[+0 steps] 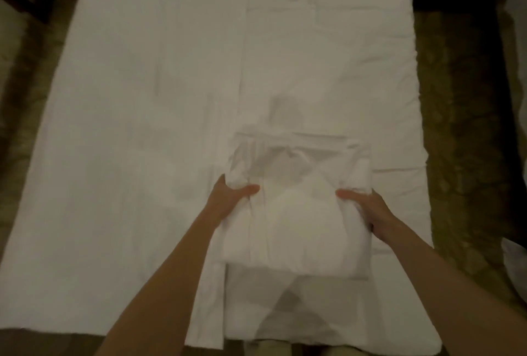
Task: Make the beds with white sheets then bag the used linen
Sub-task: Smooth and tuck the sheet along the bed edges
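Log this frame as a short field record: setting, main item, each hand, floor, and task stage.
setting: bed covered in white linen, seen from its foot end
main item: folded white sheet, a thick bundle held over the near part of the bed
left hand: grips the bundle's left edge, thumb on top
right hand: grips the bundle's right edge, thumb on top
floor: dark patterned carpet on both sides of the bed
task stage: sheet still folded, not yet spread out

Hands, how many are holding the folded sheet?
2. The left hand grips the left edge of the folded sheet, and the right hand grips its right edge, above the bed.
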Tool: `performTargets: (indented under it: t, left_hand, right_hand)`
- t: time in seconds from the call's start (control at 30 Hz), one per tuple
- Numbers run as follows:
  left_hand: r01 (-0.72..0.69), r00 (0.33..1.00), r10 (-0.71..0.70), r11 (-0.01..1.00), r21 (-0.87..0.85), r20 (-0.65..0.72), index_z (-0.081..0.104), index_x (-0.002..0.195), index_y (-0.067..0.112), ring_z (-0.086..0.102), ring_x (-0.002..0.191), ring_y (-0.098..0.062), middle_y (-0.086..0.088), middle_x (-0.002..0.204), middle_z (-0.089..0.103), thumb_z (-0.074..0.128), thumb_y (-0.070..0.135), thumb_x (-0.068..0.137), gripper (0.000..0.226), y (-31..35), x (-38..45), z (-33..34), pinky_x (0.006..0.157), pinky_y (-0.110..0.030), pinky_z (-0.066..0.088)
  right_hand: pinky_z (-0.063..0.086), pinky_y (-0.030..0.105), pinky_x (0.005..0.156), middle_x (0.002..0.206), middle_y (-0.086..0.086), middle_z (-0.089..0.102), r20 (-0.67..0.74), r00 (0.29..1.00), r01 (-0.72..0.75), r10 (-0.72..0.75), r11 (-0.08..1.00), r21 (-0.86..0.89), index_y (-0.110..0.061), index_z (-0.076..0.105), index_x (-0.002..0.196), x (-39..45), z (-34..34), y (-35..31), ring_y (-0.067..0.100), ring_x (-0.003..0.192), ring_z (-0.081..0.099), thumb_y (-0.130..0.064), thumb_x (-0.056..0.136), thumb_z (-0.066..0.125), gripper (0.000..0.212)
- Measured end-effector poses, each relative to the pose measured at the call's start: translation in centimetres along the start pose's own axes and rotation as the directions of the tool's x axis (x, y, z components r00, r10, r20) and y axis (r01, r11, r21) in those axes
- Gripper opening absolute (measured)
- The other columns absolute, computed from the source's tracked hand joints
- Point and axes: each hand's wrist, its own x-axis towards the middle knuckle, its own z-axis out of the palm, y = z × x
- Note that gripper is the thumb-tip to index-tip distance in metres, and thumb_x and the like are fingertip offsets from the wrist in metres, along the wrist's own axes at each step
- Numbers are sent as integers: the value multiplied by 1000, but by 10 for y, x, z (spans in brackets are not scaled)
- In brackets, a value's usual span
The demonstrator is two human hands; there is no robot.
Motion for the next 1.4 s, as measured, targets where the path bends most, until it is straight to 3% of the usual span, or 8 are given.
performTargets:
  t: [0.2, 0.3, 0.47, 0.6, 0.73, 0.93, 1.13, 1.4]
  left_hand:
    - [-64, 980, 88, 988, 138, -180, 61, 114, 11, 65, 98, -21, -4, 110, 67, 84, 58, 49, 84, -6, -11, -166, 78, -31, 50]
    - [-16, 961, 75, 976, 219, -266, 52, 130, 11, 62, 108, -27, -8, 122, 63, 80, 73, 44, 109, -27, -12, -238, 90, -42, 52]
    - [83, 924, 34, 954, 287, -380, 31, 144, 6, 47, 126, -37, -17, 141, 46, 81, 44, 73, 95, -68, -3, -302, 103, -48, 39]
    - [92, 930, 65, 911, 403, -361, 13, 152, 4, 26, 141, -38, -25, 153, 25, 76, 25, 82, 96, -112, 14, -285, 113, -44, 23]
    - [122, 987, -16, 725, 678, -161, -10, 154, 22, -10, 148, -32, -6, 162, -14, 58, 43, 93, 93, -134, 12, -229, 115, -58, 13]
    - [160, 984, -43, 641, 750, -173, -5, 155, 27, -14, 148, -31, -3, 161, -19, 53, 38, 96, 82, -95, -3, -214, 113, -64, 8]
    - [-15, 981, 172, 535, 845, -92, 14, 153, 19, 10, 148, -25, -5, 161, 11, 52, 37, 95, 71, -16, -43, -217, 116, -54, 15]
    - [-196, 905, 425, 426, 883, -5, 37, 144, 20, 37, 137, -23, -2, 147, 41, 53, 41, 96, 55, 126, -141, -190, 112, -45, 28]
  right_hand:
    - [52, 25, 68, 106, 12, 71, 113, 988, 106, -105, 994, -3, -6, 67, 113, -15, 165, -7, 23, 92, 68, -22, 71, 83, 48]
    - [54, 27, 73, 113, 12, 68, 143, 986, 92, -90, 996, -9, -7, 62, 120, -31, 246, 13, 24, 100, 67, -32, 64, 85, 65]
    - [48, 41, 98, 127, 8, 58, 136, 990, 28, -20, 998, -59, -9, 47, 131, -40, 338, 45, 28, 114, 58, -32, 70, 84, 75]
    - [45, 44, 101, 134, 14, 52, 120, 993, 34, 6, 945, -325, -6, 35, 137, -34, 368, 56, 32, 121, 52, -31, 78, 77, 77]
    - [41, 37, 101, 142, 18, 41, 125, 992, 70, 5, 807, -587, 1, 24, 141, -34, 370, 46, 35, 128, 45, -25, 85, 67, 75]
    - [39, 44, 103, 141, 11, 34, 246, 948, 314, -201, 470, -825, -8, 26, 143, -57, 363, 0, 31, 130, 36, -24, 87, 59, 67]
    - [37, 44, 102, 143, 11, 32, 441, 821, 481, -362, 22, -877, -9, 30, 142, -125, 347, -46, 32, 129, 36, -28, 94, 52, 57]
    - [40, 40, 91, 126, 10, 49, 485, 620, 495, -617, -173, -852, -8, 41, 130, -245, 274, -152, 29, 117, 47, -25, 93, 53, 43]
